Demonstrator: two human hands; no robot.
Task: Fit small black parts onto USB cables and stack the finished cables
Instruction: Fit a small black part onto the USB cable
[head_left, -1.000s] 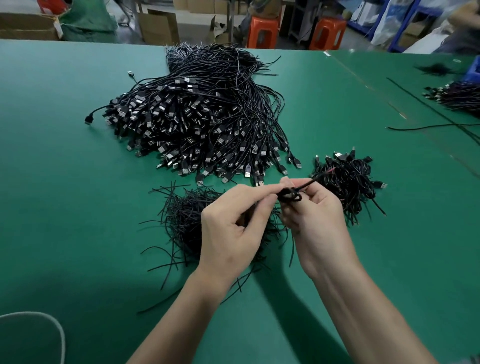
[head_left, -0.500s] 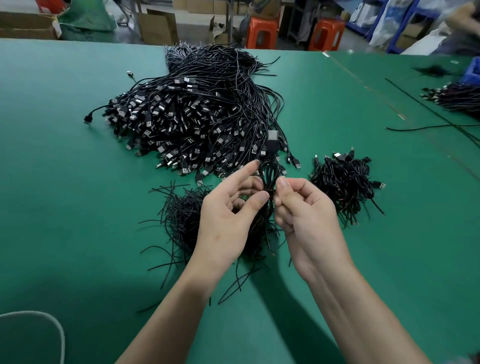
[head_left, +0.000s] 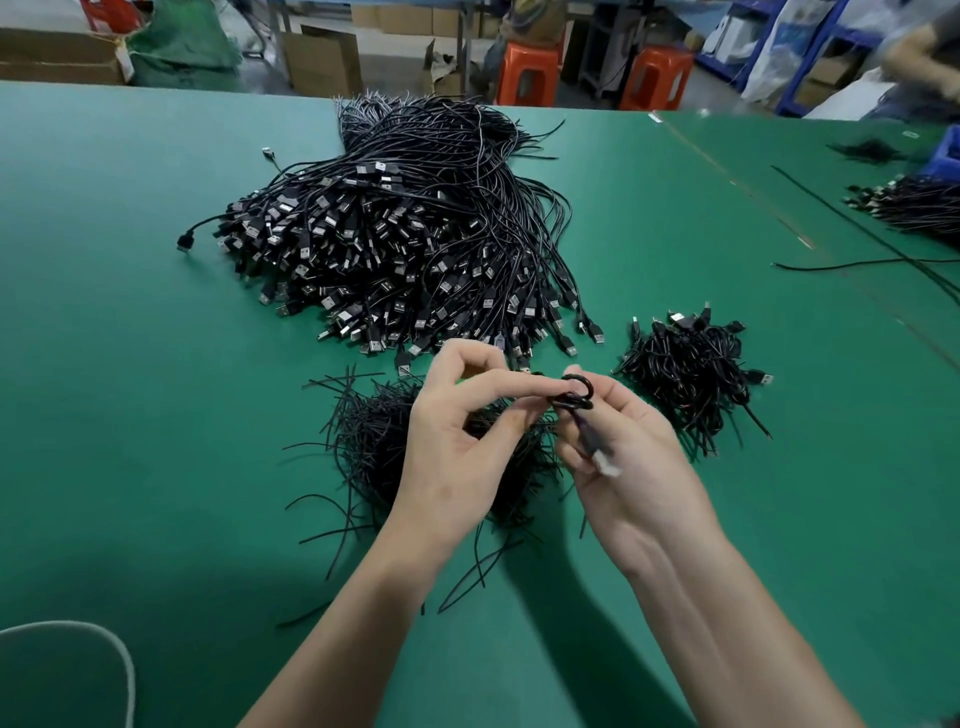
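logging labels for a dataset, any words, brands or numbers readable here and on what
No text can be read anywhere.
white tag on the left carton: too blurred to read.
back carton: no print shows.
big pile: any marks on its plugs are too small to tell.
cable: no marking shows.

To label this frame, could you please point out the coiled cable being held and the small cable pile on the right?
coiled cable (head_left: 571, 401): head view, on its black loop.
small cable pile (head_left: 685, 374): head view, middle of the heap.
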